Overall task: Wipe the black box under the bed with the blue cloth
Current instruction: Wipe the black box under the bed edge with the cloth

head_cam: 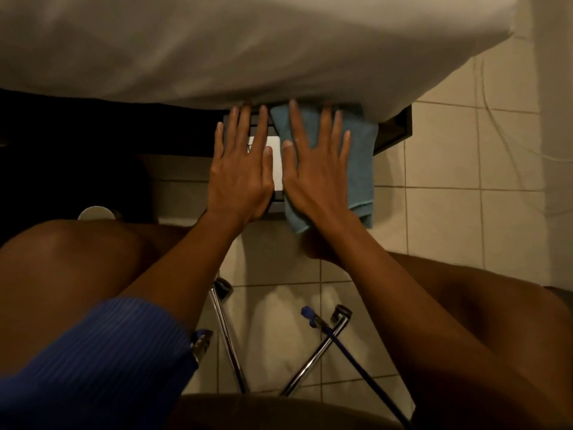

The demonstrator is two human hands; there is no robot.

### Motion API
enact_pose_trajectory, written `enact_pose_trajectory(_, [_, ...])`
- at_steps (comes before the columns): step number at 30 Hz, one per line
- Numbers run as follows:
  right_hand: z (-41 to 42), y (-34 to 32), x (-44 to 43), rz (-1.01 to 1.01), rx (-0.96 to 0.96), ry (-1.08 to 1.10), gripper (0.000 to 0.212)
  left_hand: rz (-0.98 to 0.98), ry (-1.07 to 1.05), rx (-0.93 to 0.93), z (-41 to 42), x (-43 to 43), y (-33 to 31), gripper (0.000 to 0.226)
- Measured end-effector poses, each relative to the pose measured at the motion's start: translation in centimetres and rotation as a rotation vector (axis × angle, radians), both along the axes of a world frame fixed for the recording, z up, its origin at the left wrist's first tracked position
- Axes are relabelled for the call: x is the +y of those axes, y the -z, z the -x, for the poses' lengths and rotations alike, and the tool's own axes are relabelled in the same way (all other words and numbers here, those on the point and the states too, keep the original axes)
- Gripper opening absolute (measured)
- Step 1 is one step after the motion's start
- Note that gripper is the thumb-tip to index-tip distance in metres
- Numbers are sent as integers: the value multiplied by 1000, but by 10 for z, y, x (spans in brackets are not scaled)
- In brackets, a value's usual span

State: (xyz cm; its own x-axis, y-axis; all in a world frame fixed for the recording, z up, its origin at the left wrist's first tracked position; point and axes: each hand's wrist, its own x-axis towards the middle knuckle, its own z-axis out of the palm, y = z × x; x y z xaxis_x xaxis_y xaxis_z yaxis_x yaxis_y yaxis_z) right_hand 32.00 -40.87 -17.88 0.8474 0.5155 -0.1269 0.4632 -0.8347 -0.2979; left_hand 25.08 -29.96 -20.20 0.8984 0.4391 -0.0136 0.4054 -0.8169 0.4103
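Your left hand (240,178) lies flat, fingers spread wide, directly on the black box (276,200), which sits on the tiled floor (440,212) with its far end under the edge of the bed (217,48). Your right hand (316,178), equally flat and spread, presses the blue cloth (361,159) against the right part of the box top; neither hand grips anything. A white label (277,162) shows between your two hands.

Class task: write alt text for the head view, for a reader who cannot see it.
Two flat hands press on a black box at the bed's edge: the right hand on a blue cloth, the left hand bare beside a white label. White bedding hangs above, over a tiled floor.
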Motion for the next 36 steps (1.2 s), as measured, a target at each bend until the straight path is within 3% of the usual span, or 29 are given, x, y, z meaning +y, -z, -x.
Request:
enact_pose_trajectory(5, [44, -1, -27, -6, 16, -14, 59, 30, 9, -15, 1, 1, -4, 57])
enact_pose_trajectory(10, [3, -2, -2, -21, 31, 8, 59, 12, -4, -16, 1, 0, -1, 58])
enact_pose_trajectory(15, [44, 1, -30, -18, 17, -11, 58, 25, 7, -43, 2, -1, -2, 56])
enact_pose_trajectory(20, [-4, 0, -1, -54, 42, 35, 58, -8, -3, -47, 0, 1, 3, 58])
enact_pose_trajectory(24, [31, 4, -19, -43, 23, 129, 59, -17, 13, -39, 0, 2, 3, 59])
enact_pose_trajectory(27, [42, 8, -27, -20, 16, 70, 60, -24, 13, -48, 0, 2, 6, 59])
enact_pose_trajectory(30, [-2, 7, -21, -28, -2, -8, 60, -40, 17, -50, -1, 0, 6, 60])
enact_pose_trajectory(32, [-14, 4, -25, -39, 4, 48, 59, -18, 20, -41, -1, 0, 5, 61])
enact_pose_trajectory(36, [37, 9, -35, -26, -14, 145, 61, -10, 15, -28, 0, 0, 6, 61])
